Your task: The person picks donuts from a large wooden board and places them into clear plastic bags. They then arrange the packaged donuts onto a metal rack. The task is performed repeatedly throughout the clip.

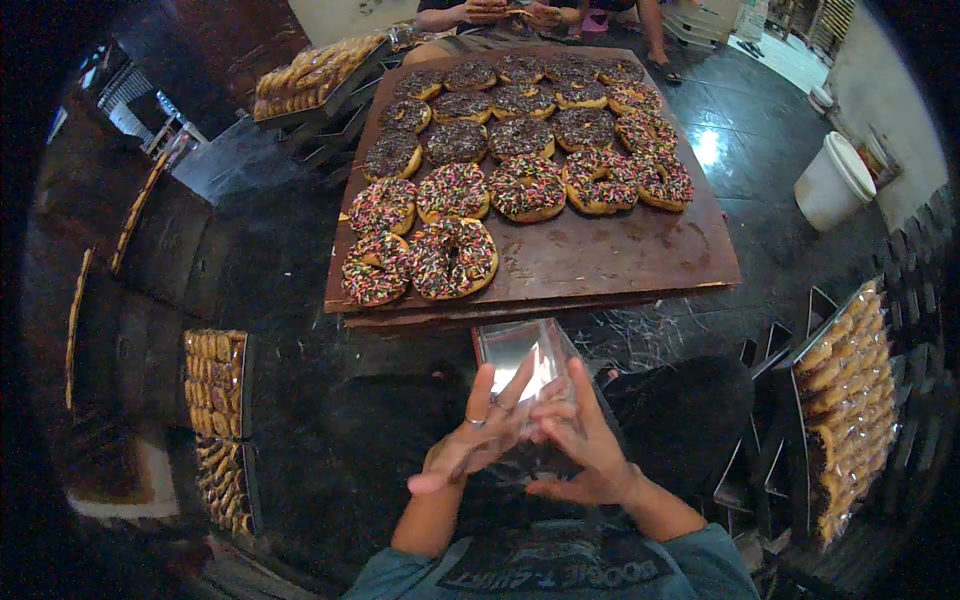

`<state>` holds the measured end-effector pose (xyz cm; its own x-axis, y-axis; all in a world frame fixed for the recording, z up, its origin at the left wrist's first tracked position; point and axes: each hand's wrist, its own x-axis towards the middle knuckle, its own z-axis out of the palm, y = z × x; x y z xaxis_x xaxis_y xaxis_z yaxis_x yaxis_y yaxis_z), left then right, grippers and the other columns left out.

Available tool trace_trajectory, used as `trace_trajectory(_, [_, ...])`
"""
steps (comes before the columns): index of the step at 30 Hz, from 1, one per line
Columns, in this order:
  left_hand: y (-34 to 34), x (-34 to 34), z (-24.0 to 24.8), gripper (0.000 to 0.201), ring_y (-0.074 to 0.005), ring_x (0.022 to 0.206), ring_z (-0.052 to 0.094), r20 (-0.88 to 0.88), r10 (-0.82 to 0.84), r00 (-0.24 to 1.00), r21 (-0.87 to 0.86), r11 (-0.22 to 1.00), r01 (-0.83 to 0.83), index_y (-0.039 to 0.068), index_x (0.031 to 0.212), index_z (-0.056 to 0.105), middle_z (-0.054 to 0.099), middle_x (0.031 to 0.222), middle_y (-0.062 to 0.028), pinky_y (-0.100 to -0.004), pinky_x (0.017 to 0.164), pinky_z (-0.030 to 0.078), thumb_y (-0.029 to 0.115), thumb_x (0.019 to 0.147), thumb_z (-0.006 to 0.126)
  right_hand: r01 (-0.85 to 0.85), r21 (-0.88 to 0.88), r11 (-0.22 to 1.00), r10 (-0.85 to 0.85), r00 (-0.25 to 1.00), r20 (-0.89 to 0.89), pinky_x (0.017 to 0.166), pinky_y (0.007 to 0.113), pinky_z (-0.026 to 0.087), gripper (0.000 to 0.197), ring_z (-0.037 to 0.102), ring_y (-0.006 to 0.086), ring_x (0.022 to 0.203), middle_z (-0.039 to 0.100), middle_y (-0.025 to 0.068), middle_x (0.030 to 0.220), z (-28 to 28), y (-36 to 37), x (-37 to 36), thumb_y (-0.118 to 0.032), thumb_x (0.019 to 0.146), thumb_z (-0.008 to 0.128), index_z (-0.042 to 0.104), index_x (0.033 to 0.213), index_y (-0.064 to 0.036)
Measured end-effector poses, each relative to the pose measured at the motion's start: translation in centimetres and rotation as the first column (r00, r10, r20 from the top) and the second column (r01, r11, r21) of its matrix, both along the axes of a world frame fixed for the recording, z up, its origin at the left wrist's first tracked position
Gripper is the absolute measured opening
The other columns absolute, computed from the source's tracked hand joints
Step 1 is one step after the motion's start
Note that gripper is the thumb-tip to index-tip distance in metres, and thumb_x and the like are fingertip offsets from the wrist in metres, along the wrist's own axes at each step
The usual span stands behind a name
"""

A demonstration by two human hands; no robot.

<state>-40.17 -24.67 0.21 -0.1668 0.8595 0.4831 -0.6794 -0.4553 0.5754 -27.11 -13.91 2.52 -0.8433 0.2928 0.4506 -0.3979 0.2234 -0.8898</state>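
Note:
My left hand (472,432), with a ring on one finger, and my right hand (590,440) face each other above my lap. A thin clear plastic bag (532,418) is between them, gripped at its sides by both hands. Fingers on both hands are spread along the film and partly smeared by motion. Just beyond the fingertips lies a shiny stack of clear plastic bags (515,345). In front, a brown board (620,255) bears rows of chocolate-topped doughnuts. The nearer doughnuts (453,258) carry coloured sprinkles; the farther doughnuts (522,138) have dark chocolate bits.
Trays of wrapped pastries stand at the far left (315,78), near left (215,385) and right (850,400). A white bucket (835,182) is on the dark tiled floor to the right. Beyond the board, another person's hands (510,12) hold something small.

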Motion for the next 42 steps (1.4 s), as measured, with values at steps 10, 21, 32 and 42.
trace_trajectory(10, [-0.6,2.0,-1.1,0.059,-0.0397,0.126,0.033,0.254,0.569,0.782,-0.528,0.759,-0.381,0.0,0.127,0.036,0.026,0.142,-0.0155,-0.0548,0.094,0.04,0.032,0.081,0.054,-0.224,0.414,0.882,0.052,0.921,0.387,0.099,0.042,0.036,0.063,0.04,0.0357,0.123,0.038,0.02,0.136,0.0,0.1,-2.0,-0.015,0.076,0.067,0.04,0.131,-0.0024])
trace_trajectory(21, [-7.2,-6.4,0.7,0.061,-0.0347,0.126,0.036,0.842,0.427,0.329,-0.369,0.902,-0.224,-0.001,0.122,0.048,0.042,0.133,-0.0184,-0.0553,0.103,0.026,0.048,0.086,0.042,0.236,0.66,0.713,-0.39,0.916,0.094,0.091,0.042,0.038,0.093,0.047,0.0367,0.096,0.052,0.0177,0.117,3.0,6.3,-13.1,-0.029,0.06,0.079,0.031,0.136,-0.0036])
trace_trajectory(32, [-6.3,-3.7,-2.5,0.063,-0.0332,0.132,0.025,0.938,0.309,0.154,-0.295,0.949,-0.109,-0.003,0.118,0.045,0.032,0.137,-0.0224,-0.0507,0.107,0.022,0.045,0.079,0.057,0.14,-0.093,0.986,-0.09,0.907,0.41,0.087,0.033,0.044,0.108,0.057,0.023,0.097,0.057,0.0167,0.109,1.3,7.0,-14.5,-0.027,0.056,0.08,0.018,0.142,-0.007])
trace_trajectory(42, [-4.0,-3.4,-1.6,0.073,-0.0381,0.131,0.024,0.652,0.562,0.509,-0.328,0.814,-0.479,0.007,0.135,0.033,0.027,0.142,-0.0189,-0.0542,0.106,0.02,0.058,0.084,0.04,-0.002,-0.099,0.995,0.037,0.932,0.36,0.086,0.031,0.042,0.106,0.055,0.0196,0.087,0.059,0.0127,0.098,5.8,3.1,-5.6,-0.033,0.06,0.078,0.018,0.138,0.0059])
